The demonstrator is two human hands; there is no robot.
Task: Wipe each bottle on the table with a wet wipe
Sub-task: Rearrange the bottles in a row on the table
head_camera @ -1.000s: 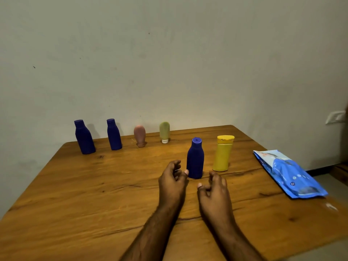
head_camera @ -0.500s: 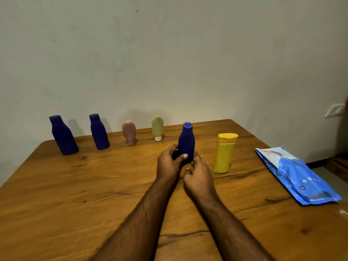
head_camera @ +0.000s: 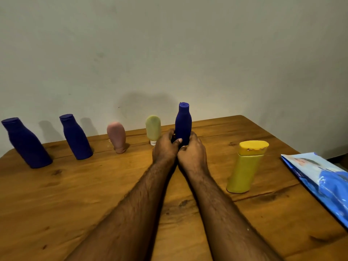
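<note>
Moved since earlier: blue bottle (head_camera: 183, 123), carried toward table's (head_camera: 56, 194) far edge. I see left hand (head_camera: 164, 147) and right hand (head_camera: 192, 153) gripping its base. Advice: set it upright in the row.

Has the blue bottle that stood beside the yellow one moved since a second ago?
Yes. The blue bottle, gripped by the left hand and right hand, has gone away from the yellow bottle, toward the green tube by the wall.

3 blue bottles (head_camera: 183, 123), yellow bottle (head_camera: 244, 166), brown table (head_camera: 75, 194).
</note>
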